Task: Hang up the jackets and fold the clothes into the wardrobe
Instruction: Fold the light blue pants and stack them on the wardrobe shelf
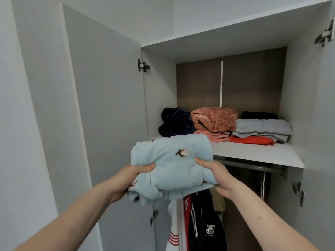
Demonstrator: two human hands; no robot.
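Note:
A folded light-blue fleece garment point(170, 163) with small brown marks is held up in front of the open wardrobe, level with the front edge of its upper shelf point(253, 153). My left hand point(134, 174) grips its left side, thumb on top. My right hand point(215, 174) grips its right side the same way. On the shelf lie a dark navy garment point(174, 124), an orange-brown fleece pile point(213, 120) over a pink piece, and a grey stack point(262, 128) on a red piece point(252, 140). Below the shelf, jackets point(203, 223) hang from a rail point(253, 166).
The left wardrobe door point(105, 105) stands open beside my left arm. Metal hinges point(143, 65) sit on both side walls. A black item point(259, 115) lies behind the grey stack. Bare shelf shows in front of the stacks at the right.

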